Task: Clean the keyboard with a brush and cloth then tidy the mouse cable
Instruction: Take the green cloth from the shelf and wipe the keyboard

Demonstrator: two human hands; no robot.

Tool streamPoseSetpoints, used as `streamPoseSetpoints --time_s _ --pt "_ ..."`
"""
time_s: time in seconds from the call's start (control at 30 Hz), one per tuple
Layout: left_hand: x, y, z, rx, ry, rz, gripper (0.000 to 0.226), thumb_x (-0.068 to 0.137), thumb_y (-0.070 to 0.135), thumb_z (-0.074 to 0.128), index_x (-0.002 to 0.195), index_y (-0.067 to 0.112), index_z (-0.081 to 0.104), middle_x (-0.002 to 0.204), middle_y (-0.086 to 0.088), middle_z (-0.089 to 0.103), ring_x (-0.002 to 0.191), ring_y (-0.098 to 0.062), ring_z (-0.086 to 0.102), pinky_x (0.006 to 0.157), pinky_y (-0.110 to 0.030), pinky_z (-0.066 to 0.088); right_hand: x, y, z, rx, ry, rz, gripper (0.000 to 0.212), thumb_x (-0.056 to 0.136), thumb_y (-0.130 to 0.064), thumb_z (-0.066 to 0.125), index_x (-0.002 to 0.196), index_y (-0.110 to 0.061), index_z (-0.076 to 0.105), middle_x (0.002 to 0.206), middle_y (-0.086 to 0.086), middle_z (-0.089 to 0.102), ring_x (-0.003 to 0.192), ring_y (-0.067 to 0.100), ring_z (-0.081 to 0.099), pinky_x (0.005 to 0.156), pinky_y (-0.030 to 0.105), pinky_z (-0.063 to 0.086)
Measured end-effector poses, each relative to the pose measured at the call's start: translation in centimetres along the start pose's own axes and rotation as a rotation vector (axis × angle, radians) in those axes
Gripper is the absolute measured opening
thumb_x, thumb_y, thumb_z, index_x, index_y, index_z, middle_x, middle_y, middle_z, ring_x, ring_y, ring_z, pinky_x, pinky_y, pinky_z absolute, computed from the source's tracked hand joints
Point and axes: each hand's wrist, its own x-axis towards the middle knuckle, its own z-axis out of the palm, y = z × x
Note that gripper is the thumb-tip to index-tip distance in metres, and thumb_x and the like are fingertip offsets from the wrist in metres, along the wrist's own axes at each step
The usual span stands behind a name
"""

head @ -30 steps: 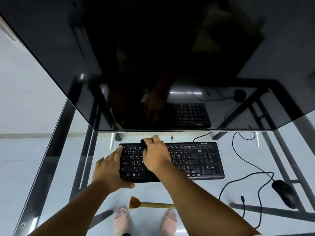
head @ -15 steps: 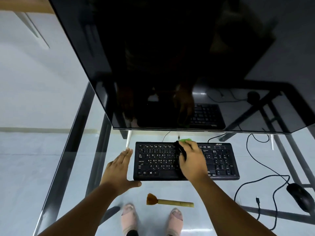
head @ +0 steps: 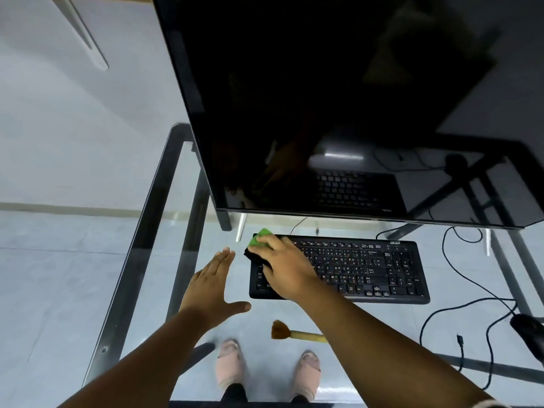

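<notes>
The desk (head: pixel 147 260) has a glass top on a dark metal frame, and the floor shows through the glass. A big black monitor (head: pixel 338 98) stands at the far edge of the desk and fills the upper part of the view; its dark screen reflects the keyboard and the cable.

The keyboard (head: pixel 368 269) is black and lies flat on the glass just before the monitor, near the middle of the desk. The right hand (head: pixel 284 270) is pressed on the left end of the keyboard. Its fingers are closed on a cloth (head: pixel 259 241), which is green on top and black below. The cloth sits at the far left corner of the keyboard and hangs a little over that edge.

The left hand (head: pixel 210 285) is open and flat, fingers together and thumb spread out, on the glass just beside the left end of the keyboard. It holds nothing and does not touch the keyboard.

The mouse (head: pixel 528 331) is black and lies near the right edge of the desk. Its cable (head: pixel 459 275) runs loose in big curves over the glass between the mouse and the monitor.

The brush (head: pixel 294 332), with brown bristles and a pale wooden handle, lies near the front edge of the desk, before the keyboard; the right forearm covers part of its handle.
</notes>
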Motion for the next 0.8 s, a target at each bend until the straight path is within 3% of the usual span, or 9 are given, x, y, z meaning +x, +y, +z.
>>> streamPoseSetpoints --time_s 0.17,0.33,0.53,0.8 --pt "-0.3 -1.1 0.1 -0.070 -0.001 -0.001 0.114 0.069 0.063 0.073 0.153 0.030 0.003 0.161 0.013 -0.001 0.148 -0.009 0.004 0.117 -0.035 0.017 -3.7 0.8 0.6 -0.032 -0.100 -0.154 0.056 0.085 -0.012 0.052 0.136 -0.037 0.050 0.144 -0.013 0.044 0.103 0.022 0.045 0.093 0.037 0.046" --pt "-0.4 -1.2 0.0 -0.109 -0.012 -0.009 0.112 0.071 0.052 0.078 0.153 0.029 0.005 0.161 0.013 0.002 0.148 -0.010 0.006 0.117 -0.035 0.017 -7.0 2.4 0.8 -0.067 -0.149 -0.185 0.053 0.083 -0.013 0.048 0.129 -0.039 0.055 0.142 -0.016 0.048 0.098 0.019 0.045 0.086 0.038 0.048" --pt "-0.3 -1.2 0.4 -0.077 -0.022 -0.012 0.107 0.075 0.045 0.077 0.153 0.031 0.004 0.161 0.012 0.000 0.148 -0.011 0.003 0.118 -0.040 0.019 -6.7 2.0 0.8 -0.188 -0.033 -0.152 0.062 0.081 -0.011 0.057 0.130 -0.048 0.050 0.141 -0.012 0.049 0.095 0.020 0.048 0.079 0.040 0.049" --pt "-0.2 0.1 0.5 -0.079 0.022 -0.018 0.076 0.092 0.024 0.059 0.151 0.039 0.013 0.162 0.007 0.005 0.149 -0.017 0.002 0.117 -0.046 0.014 -8.2 4.1 0.0 -0.317 -0.080 -0.224 0.060 0.079 -0.007 0.056 0.122 -0.049 0.056 0.140 -0.016 0.049 0.096 0.019 0.043 0.076 0.039 0.042"
